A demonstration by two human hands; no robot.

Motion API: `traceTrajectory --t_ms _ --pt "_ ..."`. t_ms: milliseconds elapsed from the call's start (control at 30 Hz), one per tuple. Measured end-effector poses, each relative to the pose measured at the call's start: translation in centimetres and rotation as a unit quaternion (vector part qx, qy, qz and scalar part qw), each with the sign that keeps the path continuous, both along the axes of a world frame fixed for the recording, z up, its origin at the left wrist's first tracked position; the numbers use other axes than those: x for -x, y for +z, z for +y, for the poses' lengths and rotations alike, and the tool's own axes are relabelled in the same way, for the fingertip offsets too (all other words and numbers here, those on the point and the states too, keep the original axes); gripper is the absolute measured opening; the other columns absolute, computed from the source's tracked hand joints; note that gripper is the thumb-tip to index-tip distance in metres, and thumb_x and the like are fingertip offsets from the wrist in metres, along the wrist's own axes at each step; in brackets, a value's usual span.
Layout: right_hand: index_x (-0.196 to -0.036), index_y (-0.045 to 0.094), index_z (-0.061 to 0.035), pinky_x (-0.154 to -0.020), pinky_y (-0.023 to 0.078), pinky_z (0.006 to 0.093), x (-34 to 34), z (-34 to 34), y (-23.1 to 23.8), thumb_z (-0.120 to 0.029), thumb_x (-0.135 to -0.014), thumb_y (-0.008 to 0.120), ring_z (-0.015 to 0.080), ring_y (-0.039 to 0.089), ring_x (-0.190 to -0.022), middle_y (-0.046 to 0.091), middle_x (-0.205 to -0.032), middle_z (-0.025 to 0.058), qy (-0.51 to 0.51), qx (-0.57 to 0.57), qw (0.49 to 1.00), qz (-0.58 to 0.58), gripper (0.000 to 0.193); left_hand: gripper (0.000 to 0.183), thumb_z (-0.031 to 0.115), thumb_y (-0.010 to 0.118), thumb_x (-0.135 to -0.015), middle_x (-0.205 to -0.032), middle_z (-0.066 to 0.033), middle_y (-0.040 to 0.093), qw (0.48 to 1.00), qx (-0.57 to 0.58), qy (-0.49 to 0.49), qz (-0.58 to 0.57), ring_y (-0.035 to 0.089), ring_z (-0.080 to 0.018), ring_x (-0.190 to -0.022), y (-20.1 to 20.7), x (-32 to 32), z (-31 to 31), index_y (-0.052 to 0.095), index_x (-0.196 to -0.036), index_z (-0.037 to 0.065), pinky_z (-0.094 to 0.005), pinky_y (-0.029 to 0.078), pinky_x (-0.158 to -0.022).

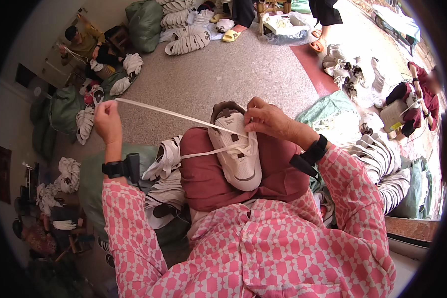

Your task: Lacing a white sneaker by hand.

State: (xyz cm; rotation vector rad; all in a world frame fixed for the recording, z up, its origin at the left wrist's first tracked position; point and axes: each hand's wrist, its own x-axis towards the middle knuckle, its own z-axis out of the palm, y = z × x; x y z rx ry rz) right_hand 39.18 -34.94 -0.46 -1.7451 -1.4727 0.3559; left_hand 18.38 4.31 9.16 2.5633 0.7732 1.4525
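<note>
Left hand [108,121] pinches the white lace [174,115] taut toward ten o'clock — right hand [268,119] grips the white sneaker [238,154]; an even pull would seat it.

Left hand [107,121] pulls lace [174,115] from sneaker [237,149]

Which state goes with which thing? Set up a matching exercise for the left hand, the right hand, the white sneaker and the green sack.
Things:
1. left hand
2. right hand
3. white sneaker
4. green sack

States or places:
A. lying on the person's lap
B. raised out to the side, pulling the white lace taut
C. standing at the far edge of the floor, beside stacked white soles
D. pinching at the shoe's eyelets near the tongue

Pairs: 1-B, 2-D, 3-A, 4-C
</note>
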Motion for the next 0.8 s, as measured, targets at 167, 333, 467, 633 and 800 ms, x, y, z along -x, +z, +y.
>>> traceTrajectory --t_ms 167,333,467,633,800 --pt "-0.1 0.063 -0.0076 -0.08 0.048 0.037 0.3 -0.3 -0.1 -0.026 -0.091 0.064 0.0286 0.06 -0.093 0.053 -0.107 0.0119 -0.011 -0.004 1.0 0.008 0.02 0.028 0.012 0.07 -0.083 -0.088 -0.0037 0.064 0.974 0.218 -0.04 -0.048 0.059 -0.0123 -0.078 -3.1 4.8 2.8 0.064 -0.109 0.003 -0.0283 0.049 -0.073" --pt "-0.106 0.061 -0.0038 -0.079 0.049 0.034 1.5 -2.0 -0.1 -0.014 -0.095 0.057 0.0268 0.06 -0.094 0.057 -0.104 0.0118 -0.115 -0.011 0.983 0.14 0.016 0.037 0.017 0.071 -0.082 -0.097 -0.0073 0.062 0.932 0.239 -0.221 0.157 0.059 -0.0209 -0.09 -8.0 4.4 -8.4 0.06 -0.115 0.004 -0.0352 0.047 -0.084" --pt "-0.106 0.061 -0.0031 -0.076 0.051 0.0343 2.6 -2.5 0.9 -0.01 -0.094 0.056 0.0283 0.06 -0.093 0.059 -0.105 0.0114 -0.081 -0.053 0.993 0.062 0.014 0.04 0.03 0.073 -0.08 -0.098 -0.0118 0.062 0.921 0.074 -0.299 0.237 0.059 -0.0294 -0.094 -7.2 3.2 -16.2 0.06 -0.11 0.005 -0.0386 0.039 -0.096" --pt "-0.097 0.062 -0.0081 -0.086 0.045 0.0381 3.5 -0.6 3.4 -0.01 -0.082 0.065 0.0261 0.058 -0.095 0.059 -0.102 0.0093 -0.059 -0.096 0.964 -0.24 0.016 0.032 0.033 0.068 -0.085 -0.08 -0.0067 0.061 0.849 0.081 -0.41 0.324 0.059 -0.031 -0.08 -7.8 2.2 -19.5 0.063 -0.105 0.008 -0.0417 0.041 -0.085" --pt "-0.085 0.058 -0.0097 -0.086 0.041 0.0369 3.1 1.8 2.6 -0.016 -0.079 0.066 0.0245 0.057 -0.091 0.059 -0.086 0.0057 0.031 -0.035 0.947 -0.317 0.012 0.033 0.031 0.052 -0.101 -0.057 0.0071 0.038 0.562 0.643 -0.488 0.18 0.031 -0.003 -0.047 -3.0 3.4 -18.0 0.064 -0.093 0.001 -0.0214 0.022 -0.045"
